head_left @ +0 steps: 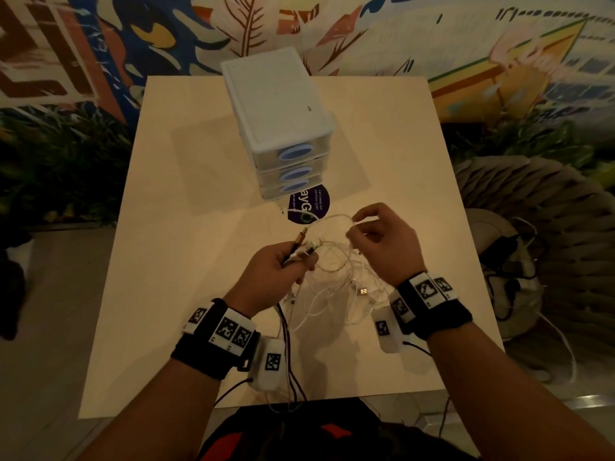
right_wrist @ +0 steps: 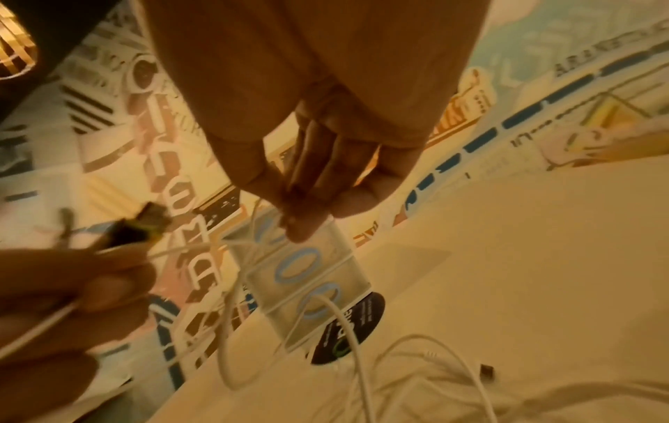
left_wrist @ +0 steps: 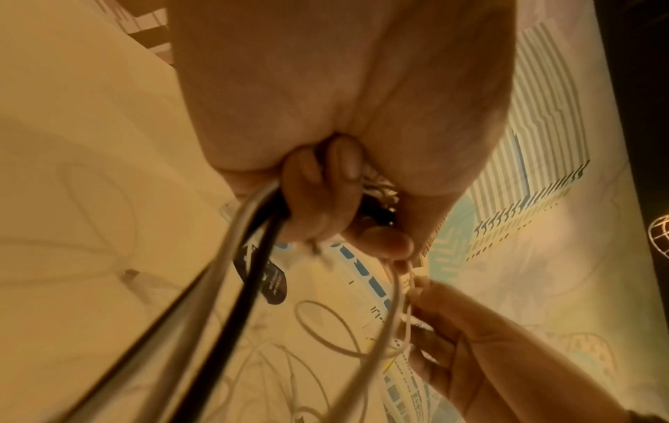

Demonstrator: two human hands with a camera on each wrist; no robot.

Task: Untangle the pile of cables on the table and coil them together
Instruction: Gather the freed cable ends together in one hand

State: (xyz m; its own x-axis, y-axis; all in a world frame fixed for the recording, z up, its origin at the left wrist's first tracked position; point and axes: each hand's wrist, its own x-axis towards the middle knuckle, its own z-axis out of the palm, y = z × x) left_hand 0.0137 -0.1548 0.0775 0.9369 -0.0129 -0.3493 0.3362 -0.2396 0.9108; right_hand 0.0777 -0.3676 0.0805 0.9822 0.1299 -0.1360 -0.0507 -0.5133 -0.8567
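Observation:
A tangle of white cables [head_left: 336, 287] lies on the pale table [head_left: 186, 247] between my wrists, with a USB plug [head_left: 363, 290] showing. My left hand [head_left: 283, 264] grips a bundle of cable ends, black and white, with a brown plug [head_left: 301, 235] sticking out past the fingers; in the left wrist view the cables [left_wrist: 249, 229] run out of my fist. My right hand [head_left: 376, 234] is raised and pinches a thin white cable [head_left: 332, 217] that loops across to the left hand. In the right wrist view its fingertips [right_wrist: 300, 223] close on that strand.
A white three-drawer plastic organiser [head_left: 283, 128] stands at the table's middle back, with a dark round sticker [head_left: 311, 207] in front of it. Black cables [head_left: 289, 361] hang over the near edge. Right of the table are a woven seat [head_left: 532, 201] and floor cables.

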